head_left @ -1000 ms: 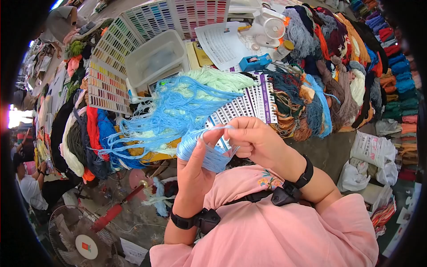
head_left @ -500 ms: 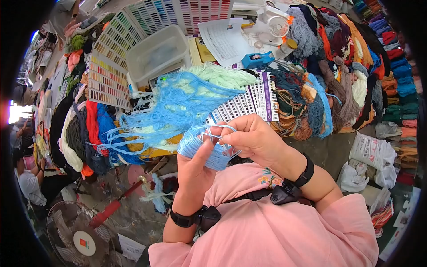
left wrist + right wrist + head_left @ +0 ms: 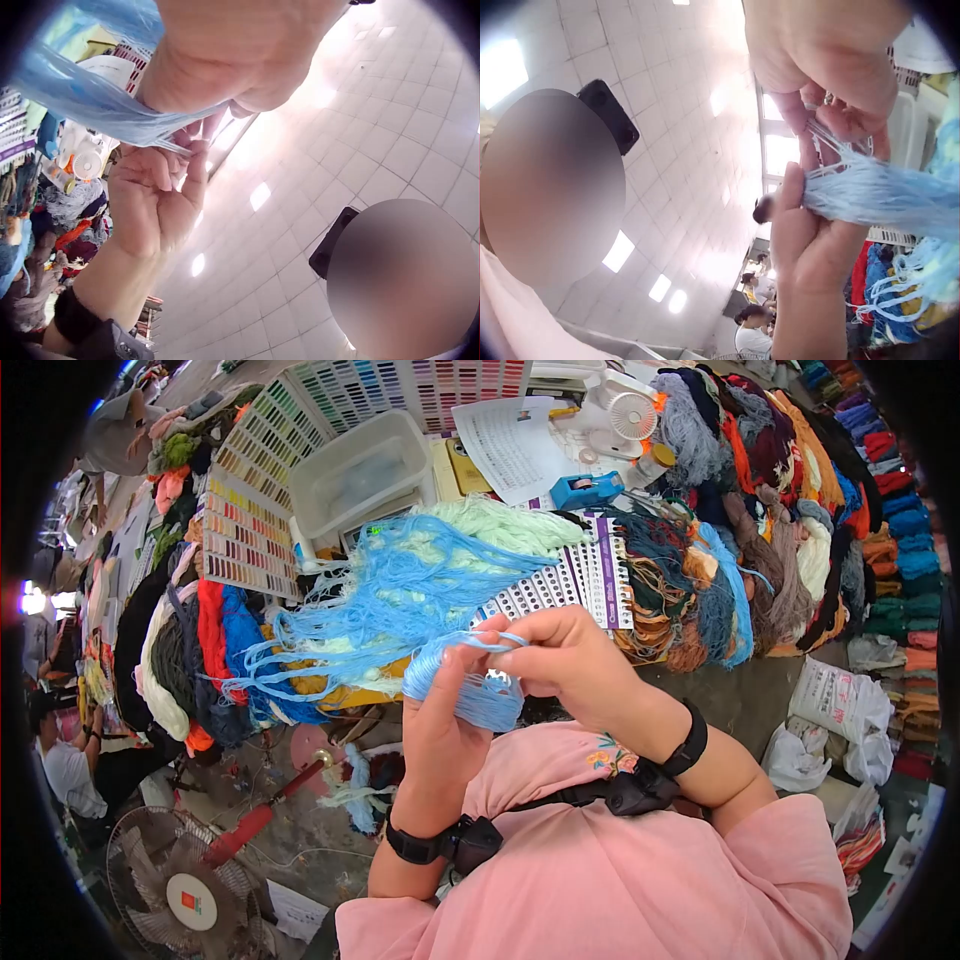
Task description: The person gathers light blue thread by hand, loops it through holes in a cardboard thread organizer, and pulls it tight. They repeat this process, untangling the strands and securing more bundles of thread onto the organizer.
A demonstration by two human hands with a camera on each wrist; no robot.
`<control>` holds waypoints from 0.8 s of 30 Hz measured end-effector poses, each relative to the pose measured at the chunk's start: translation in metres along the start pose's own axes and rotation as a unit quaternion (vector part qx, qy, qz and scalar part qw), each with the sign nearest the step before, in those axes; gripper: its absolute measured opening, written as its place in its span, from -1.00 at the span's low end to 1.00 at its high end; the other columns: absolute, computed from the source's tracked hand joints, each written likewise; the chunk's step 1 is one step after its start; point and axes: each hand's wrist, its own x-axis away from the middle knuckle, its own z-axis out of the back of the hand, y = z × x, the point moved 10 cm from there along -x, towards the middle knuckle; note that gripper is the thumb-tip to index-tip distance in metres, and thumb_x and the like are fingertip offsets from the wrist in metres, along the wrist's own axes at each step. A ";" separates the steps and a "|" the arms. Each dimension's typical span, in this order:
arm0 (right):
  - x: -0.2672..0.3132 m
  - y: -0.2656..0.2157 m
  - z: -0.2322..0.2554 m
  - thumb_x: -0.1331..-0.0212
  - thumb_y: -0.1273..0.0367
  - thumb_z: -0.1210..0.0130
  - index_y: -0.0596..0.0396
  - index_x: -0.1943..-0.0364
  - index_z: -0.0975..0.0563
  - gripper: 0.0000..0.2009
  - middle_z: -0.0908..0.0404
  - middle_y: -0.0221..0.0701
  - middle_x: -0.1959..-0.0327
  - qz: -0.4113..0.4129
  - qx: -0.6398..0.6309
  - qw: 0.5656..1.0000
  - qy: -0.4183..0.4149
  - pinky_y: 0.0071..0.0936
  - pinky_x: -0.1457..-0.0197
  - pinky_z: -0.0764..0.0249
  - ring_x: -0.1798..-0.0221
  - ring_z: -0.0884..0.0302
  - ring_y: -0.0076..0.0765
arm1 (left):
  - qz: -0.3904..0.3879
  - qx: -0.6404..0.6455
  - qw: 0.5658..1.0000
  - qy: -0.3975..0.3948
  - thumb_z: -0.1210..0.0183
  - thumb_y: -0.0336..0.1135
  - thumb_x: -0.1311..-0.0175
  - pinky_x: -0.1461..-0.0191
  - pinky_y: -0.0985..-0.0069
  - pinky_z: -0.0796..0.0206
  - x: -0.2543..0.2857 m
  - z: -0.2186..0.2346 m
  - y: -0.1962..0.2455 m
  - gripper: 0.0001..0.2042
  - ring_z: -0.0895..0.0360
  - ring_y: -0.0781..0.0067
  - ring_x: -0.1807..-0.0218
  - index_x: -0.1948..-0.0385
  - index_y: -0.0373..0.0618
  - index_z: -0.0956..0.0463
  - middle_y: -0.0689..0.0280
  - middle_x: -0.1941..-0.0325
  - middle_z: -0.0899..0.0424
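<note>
In the head view, my left hand [image 3: 440, 735] holds a light blue skein of thread [image 3: 490, 705] between the thumb and fingers. My right hand [image 3: 575, 665] is close on its right, pinching a few blue strands that run over from the left fingertips. The right wrist view shows the skein's strands [image 3: 877, 187] fanning out across the left palm and narrowing toward the right fingertips. From the left wrist, the right fingers [image 3: 196, 154] meet the strand ends. Beyond the hands, loose blue thread [image 3: 400, 585] lies over a pale green skein [image 3: 500, 525] on the table.
Color sample cards [image 3: 250, 535] stand behind a clear plastic bin [image 3: 360, 475]. A punched thread card [image 3: 605, 575], blue tape dispenser [image 3: 587, 490] and small white fan [image 3: 632, 418] are on the table. Yarn hanks [image 3: 760, 530] crowd the right; a floor fan [image 3: 190, 895] stands lower left.
Half a second ago a loop of blue strand stood up between the hands; now the strands are drawn across the left fingertips toward the right hand. The left hand keeps its hold.
</note>
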 end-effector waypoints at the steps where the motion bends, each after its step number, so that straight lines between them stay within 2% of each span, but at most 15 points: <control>1: -0.001 0.004 0.004 0.07 0.43 -0.05 0.19 0.47 -0.49 -0.89 -0.33 -0.60 0.74 -0.010 -0.062 0.998 -0.006 -0.76 0.70 0.04 0.74 -0.08 -0.79 | -0.002 0.000 1.000 0.000 0.23 -0.16 -0.22 -0.01 0.40 -0.23 0.000 0.004 -0.001 -0.60 -0.29 0.28 -0.02 0.11 -0.38 -0.28 0.06 -0.04 -0.27; 2: -0.002 0.007 0.006 0.06 0.43 -0.04 0.20 0.46 -0.49 -0.89 -0.33 -0.59 0.74 -0.020 -0.123 0.992 -0.012 -0.76 0.70 0.04 0.74 -0.07 -0.78 | -0.005 0.001 1.000 -0.001 0.26 -0.13 -0.23 -0.01 0.40 -0.22 0.000 0.006 -0.001 -0.58 -0.27 0.27 -0.04 0.10 -0.37 -0.27 0.06 -0.05 -0.26; 5: 0.002 0.013 -0.002 0.06 0.46 0.00 0.22 0.42 -0.47 -0.88 -0.32 -0.57 0.73 -0.075 -0.127 0.987 -0.066 -0.76 0.70 0.03 0.74 -0.06 -0.77 | 0.019 0.027 0.998 -0.046 0.33 -0.07 -0.24 -0.04 0.38 -0.20 0.002 -0.001 -0.004 -0.52 -0.22 0.25 -0.08 0.06 -0.36 -0.24 0.04 -0.09 -0.21; 6: 0.002 0.016 0.000 0.09 0.46 -0.01 0.21 0.45 -0.49 -0.89 -0.36 -0.55 0.71 -0.083 -0.038 0.996 -0.024 -0.76 0.70 0.01 0.72 -0.12 -0.77 | 0.019 0.011 0.999 -0.048 0.34 -0.06 -0.24 -0.04 0.38 -0.19 0.003 -0.003 -0.004 -0.51 -0.22 0.25 -0.09 0.06 -0.37 -0.24 0.04 -0.10 -0.19; 9: 0.001 0.007 -0.012 0.13 0.45 -0.04 0.20 0.48 -0.50 -0.88 -0.41 -0.54 0.67 -0.017 0.114 0.992 -0.058 -0.77 0.70 0.02 0.70 -0.17 -0.78 | 0.018 -0.025 0.998 -0.061 0.37 -0.04 -0.24 -0.05 0.37 -0.19 0.003 -0.010 -0.003 -0.49 -0.21 0.25 -0.10 0.05 -0.38 -0.23 0.02 -0.13 -0.14; 11: 0.003 0.008 -0.010 0.15 0.45 -0.05 0.21 0.49 -0.51 -0.88 -0.43 -0.51 0.65 -0.038 0.102 0.993 -0.048 -0.78 0.69 0.01 0.67 -0.20 -0.78 | 0.015 -0.033 0.997 -0.073 0.38 -0.03 -0.24 -0.04 0.37 -0.19 0.004 -0.011 -0.001 -0.47 -0.21 0.24 -0.10 0.05 -0.39 -0.22 0.01 -0.14 -0.11; 14: 0.004 0.010 -0.007 0.14 0.46 -0.04 0.21 0.46 -0.51 -0.87 -0.44 -0.51 0.64 -0.062 0.055 0.996 -0.036 -0.79 0.67 0.00 0.67 -0.20 -0.78 | 0.024 0.002 0.999 -0.022 0.35 -0.04 -0.24 0.04 0.46 -0.22 0.005 -0.008 0.000 -0.51 -0.33 0.38 0.04 0.07 -0.33 -0.27 0.11 -0.06 -0.26; 17: 0.005 0.009 -0.006 0.12 0.47 -0.02 0.20 0.46 -0.50 -0.89 -0.40 -0.54 0.66 -0.057 -0.019 0.997 -0.057 -0.79 0.66 0.00 0.69 -0.16 -0.77 | 0.024 0.046 0.998 -0.038 0.29 -0.10 -0.23 0.09 0.45 -0.26 0.007 -0.005 0.000 -0.57 -0.35 0.38 0.06 0.12 -0.32 -0.31 0.10 -0.02 -0.31; 20: 0.003 0.012 -0.005 0.09 0.48 -0.01 0.16 0.48 -0.46 -0.93 -0.32 -0.58 0.70 -0.041 -0.072 0.993 -0.084 -0.78 0.67 0.03 0.72 -0.08 -0.75 | -0.026 -0.006 0.999 -0.032 0.20 -0.17 -0.21 0.13 0.46 -0.30 0.007 0.009 0.003 -0.64 -0.36 0.40 0.06 0.16 -0.31 -0.34 0.11 0.04 -0.36; 23: 0.006 0.012 -0.009 0.05 0.47 0.01 0.13 0.49 -0.41 -0.96 -0.24 -0.61 0.74 -0.060 -0.124 0.986 -0.094 -0.78 0.69 0.06 0.74 -0.02 -0.75 | -0.022 -0.026 0.999 -0.013 0.24 -0.17 -0.23 0.11 0.36 -0.33 0.011 0.011 0.003 -0.61 -0.29 0.24 -0.03 0.17 -0.39 -0.32 0.01 0.02 -0.31; 24: 0.007 0.012 -0.011 0.04 0.46 0.02 0.12 0.49 -0.40 -0.96 -0.22 -0.62 0.75 -0.071 -0.143 0.983 -0.095 -0.77 0.69 0.07 0.74 -0.01 -0.74 | -0.024 -0.029 0.999 -0.020 0.25 -0.17 -0.23 0.12 0.37 -0.34 0.012 0.009 0.004 -0.61 -0.28 0.24 -0.04 0.16 -0.39 -0.31 0.01 0.00 -0.30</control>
